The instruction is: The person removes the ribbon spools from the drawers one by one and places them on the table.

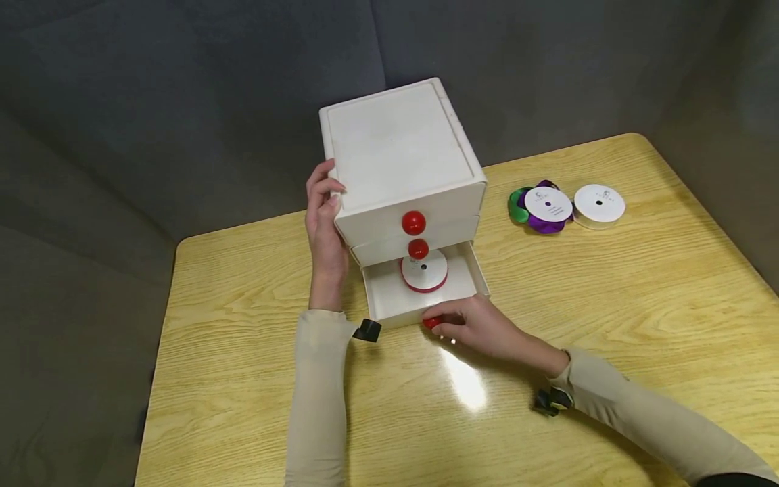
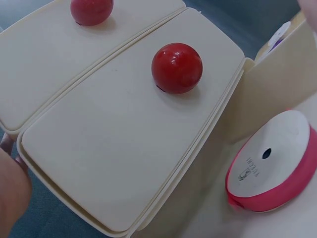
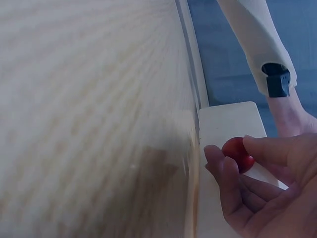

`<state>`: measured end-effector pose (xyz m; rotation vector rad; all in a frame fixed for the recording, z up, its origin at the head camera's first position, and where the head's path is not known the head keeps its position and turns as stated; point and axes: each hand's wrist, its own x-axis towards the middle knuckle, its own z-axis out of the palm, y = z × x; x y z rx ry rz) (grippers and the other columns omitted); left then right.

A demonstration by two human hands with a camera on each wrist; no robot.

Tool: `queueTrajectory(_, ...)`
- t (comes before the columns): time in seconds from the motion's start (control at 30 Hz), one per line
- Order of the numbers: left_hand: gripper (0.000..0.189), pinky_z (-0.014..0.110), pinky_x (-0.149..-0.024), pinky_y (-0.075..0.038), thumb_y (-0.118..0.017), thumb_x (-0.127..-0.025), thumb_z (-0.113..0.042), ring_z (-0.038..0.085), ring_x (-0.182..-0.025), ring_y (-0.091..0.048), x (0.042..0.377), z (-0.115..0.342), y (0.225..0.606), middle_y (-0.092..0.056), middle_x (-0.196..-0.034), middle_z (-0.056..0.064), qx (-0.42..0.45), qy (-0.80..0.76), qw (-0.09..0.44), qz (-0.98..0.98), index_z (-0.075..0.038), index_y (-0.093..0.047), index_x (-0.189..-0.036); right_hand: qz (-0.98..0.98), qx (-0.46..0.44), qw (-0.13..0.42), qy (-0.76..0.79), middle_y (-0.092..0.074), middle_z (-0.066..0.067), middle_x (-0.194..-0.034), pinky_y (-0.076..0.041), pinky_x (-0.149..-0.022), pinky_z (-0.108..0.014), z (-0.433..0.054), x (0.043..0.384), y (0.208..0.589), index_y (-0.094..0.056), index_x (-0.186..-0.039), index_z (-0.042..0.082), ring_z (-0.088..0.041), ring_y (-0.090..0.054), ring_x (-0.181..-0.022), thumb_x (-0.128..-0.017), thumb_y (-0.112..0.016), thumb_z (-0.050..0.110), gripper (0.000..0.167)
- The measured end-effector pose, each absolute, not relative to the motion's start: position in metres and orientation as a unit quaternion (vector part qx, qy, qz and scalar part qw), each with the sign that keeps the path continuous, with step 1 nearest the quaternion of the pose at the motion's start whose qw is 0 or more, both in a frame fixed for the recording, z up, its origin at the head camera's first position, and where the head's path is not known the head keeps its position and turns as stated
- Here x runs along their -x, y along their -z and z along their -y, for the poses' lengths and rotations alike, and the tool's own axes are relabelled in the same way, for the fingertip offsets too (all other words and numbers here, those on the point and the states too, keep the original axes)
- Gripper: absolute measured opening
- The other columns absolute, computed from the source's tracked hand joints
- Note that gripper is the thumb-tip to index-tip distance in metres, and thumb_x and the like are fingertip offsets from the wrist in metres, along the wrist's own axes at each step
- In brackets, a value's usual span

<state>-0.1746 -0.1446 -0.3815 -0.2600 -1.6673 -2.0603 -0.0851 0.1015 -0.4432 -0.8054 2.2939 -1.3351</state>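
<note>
A white drawer cabinet (image 1: 395,145) with red ball knobs stands near the table's back edge, its bottom drawer (image 1: 380,292) pulled out. Inside that drawer lies a spool of pinkish-red ribbon (image 1: 424,272), also seen in the left wrist view as a ribbon spool (image 2: 272,161). My left hand (image 1: 325,226) rests against the cabinet's left side, fingertips on the top edge. With thumb and fingers my right hand (image 1: 483,328) pinches the bottom drawer's red knob (image 3: 238,153). The upper drawers are closed, with their red knobs (image 1: 414,222) in front.
Right of the cabinet, a white-faced spool with purple ribbon (image 1: 546,224) lies by some green ribbon (image 1: 518,206). Beside it is a spool of whitish ribbon (image 1: 599,206). Dark curtains (image 1: 201,101) hang behind the wooden table (image 1: 243,352).
</note>
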Motion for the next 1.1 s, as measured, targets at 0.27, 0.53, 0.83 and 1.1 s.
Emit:
queueTrajectory(0.27, 0.019, 0.039, -0.116, -0.029, -0.045, -0.088, -0.025, 0.023, -0.143, -0.034, 0.174, 0.144, 0.382, -0.045, -0.147, 0.002, 0.093, 0.753, 0.236, 0.607, -0.027, -0.063, -0.093, -0.817, 0.31, 0.169, 0.456, -0.077, -0.002, -0.108, -0.054, -0.075, -0.026, -0.106, 0.073, 0.445, -0.076, -0.117, 0.004, -0.005, -0.062, -0.086, -0.095, -0.071, 0.006, 0.023)
queueTrajectory(0.53, 0.019, 0.039, -0.116, -0.029, -0.045, -0.088, -0.025, 0.022, -0.144, -0.034, 0.174, 0.145, 0.382, -0.044, -0.148, 0.003, 0.091, 0.756, 0.233, 0.605, -0.026, -0.063, -0.094, -0.822, 0.321, 0.155, 0.444, -0.077, -0.002, -0.11, -0.054, -0.077, -0.028, -0.108, 0.066, 0.447, -0.077, -0.117, 0.005, -0.005, -0.061, -0.085, -0.095, -0.071, 0.007, 0.022)
queueTrajectory(0.83, 0.019, 0.04, -0.116, -0.029, -0.045, -0.088, -0.025, 0.022, -0.144, -0.033, 0.174, 0.145, 0.382, -0.044, -0.148, 0.003, 0.095, 0.755, 0.233, 0.605, -0.027, -0.063, -0.094, -0.825, 0.348, 0.166, 0.412, -0.074, 0.002, -0.109, -0.055, -0.081, -0.03, -0.112, 0.063, 0.441, -0.075, -0.12, 0.006, -0.007, -0.062, -0.09, -0.097, -0.069, 0.009, 0.024)
queueTrajectory(1.1, 0.019, 0.04, -0.117, -0.028, -0.045, -0.089, -0.026, 0.022, -0.144, -0.034, 0.174, 0.144, 0.381, -0.045, -0.148, 0.002, 0.092, 0.752, 0.234, 0.61, -0.027, -0.062, -0.094, -0.809, 0.385, 0.183, 0.405, -0.076, 0.001, -0.103, -0.056, -0.074, -0.028, -0.122, 0.078, 0.406, -0.077, -0.116, 0.007, -0.007, -0.064, -0.082, -0.099, -0.068, 0.011, 0.02)
